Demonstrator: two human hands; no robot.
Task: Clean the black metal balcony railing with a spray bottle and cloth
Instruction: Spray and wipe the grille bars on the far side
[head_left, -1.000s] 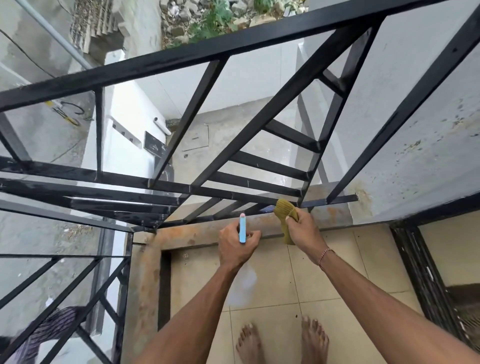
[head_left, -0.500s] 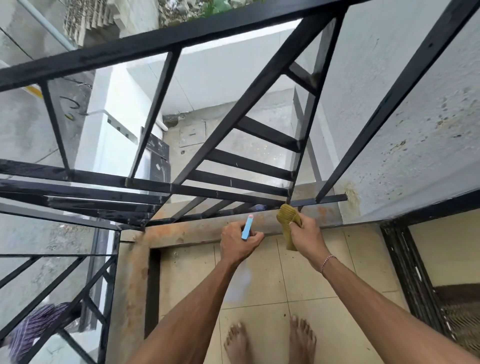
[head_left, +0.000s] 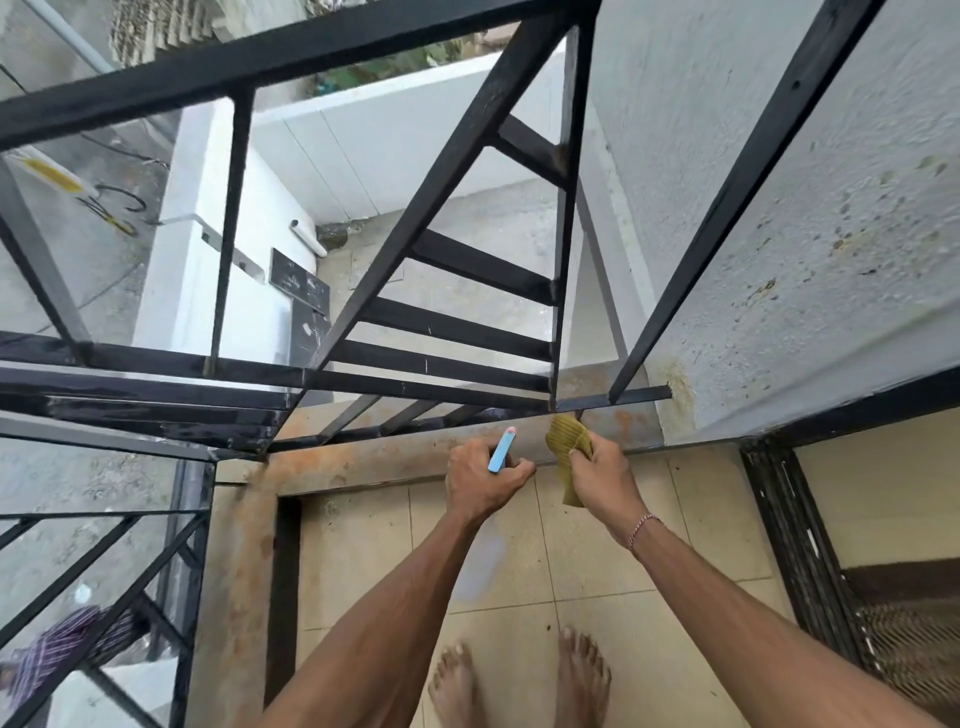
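1. We read no legible writing.
2. Our left hand (head_left: 480, 475) grips the spray bottle (head_left: 502, 450) just below the railing (head_left: 447, 327).
3. Our right hand (head_left: 605, 475) clutches the cloth (head_left: 567, 441) against the railing's lowest bar.
4. Beige floor tiles (head_left: 691, 519) lie beneath the railing.

Beige tiled floor (head_left: 691, 525); 2 bare feet (head_left: 519, 686) on it.

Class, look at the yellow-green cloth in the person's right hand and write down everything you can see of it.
The yellow-green ribbed cloth looks like soft knitted fabric, bunched and folded rather than spread flat. The right hand grips it around the middle. Its upper end pokes above the fingers and reaches the low bar of the black metal railing, at the foot of an upright; actual contact is hard to judge. Its lower end hangs below the hand over the tiled floor. It shows no obvious stains.
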